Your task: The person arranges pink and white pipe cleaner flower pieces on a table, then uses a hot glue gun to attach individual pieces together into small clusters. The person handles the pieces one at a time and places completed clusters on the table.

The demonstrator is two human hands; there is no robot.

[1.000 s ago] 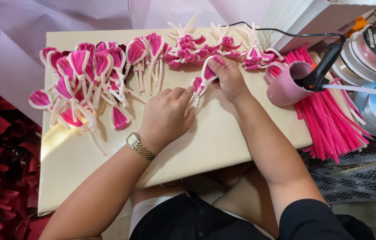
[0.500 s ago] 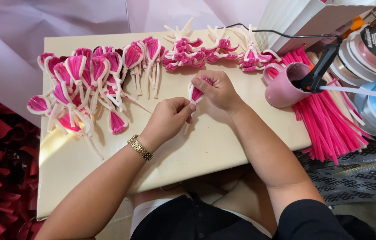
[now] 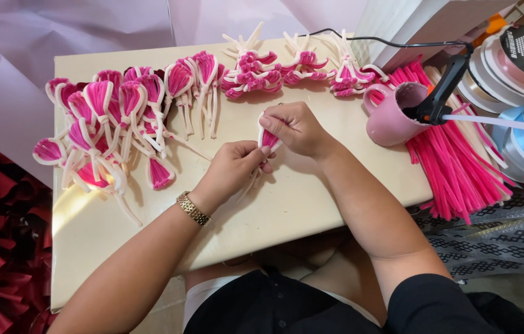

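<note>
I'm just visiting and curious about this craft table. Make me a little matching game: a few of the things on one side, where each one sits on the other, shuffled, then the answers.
Things:
1. pink mug
2. gold wristwatch
3. loose pink pipe cleaners
4. finished pink petals with white edging

Places:
A. spread over the table's right edge
B. on the left hand's wrist
C. heaped on the left part of the table
D. standing at the right of the table, holding a black glue gun

Pairs: 1-D, 2-B, 3-A, 4-C
</note>
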